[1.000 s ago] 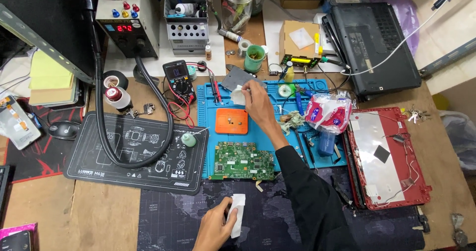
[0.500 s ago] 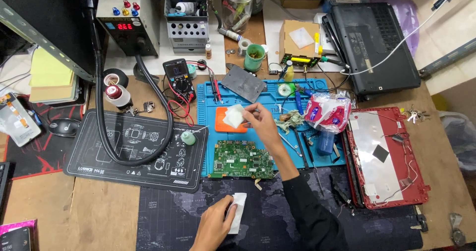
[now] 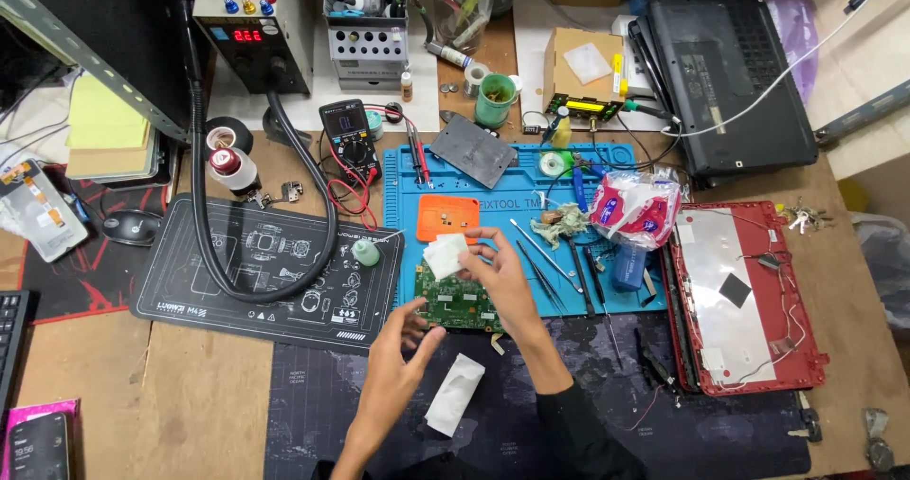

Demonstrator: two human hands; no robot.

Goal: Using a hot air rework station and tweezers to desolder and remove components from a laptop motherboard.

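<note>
Circuit board [image 3: 462,307] on work mat [image 3: 531,181], behind crumpled wipe [image 3: 454,394]. Multimeter [image 3: 348,139] left of mat, laptop shell [image 3: 742,295] right. Tweezers [image 3: 540,257] btwn board & shell. Laptop [image 3: 735,77] behind shell.

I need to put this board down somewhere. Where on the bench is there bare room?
Bare wood lies in front of the black diagram mat, left of the dark desk mat, whose near right part is open too. The blue work mat is crowded with tools.

Wooden workbench [image 3: 114,385], cluttered, evenly lit from above. Dark metal shelf frame [image 3: 85,54] far left. Pale floor [image 3: 877,54] past the bench's right edge.
</note>
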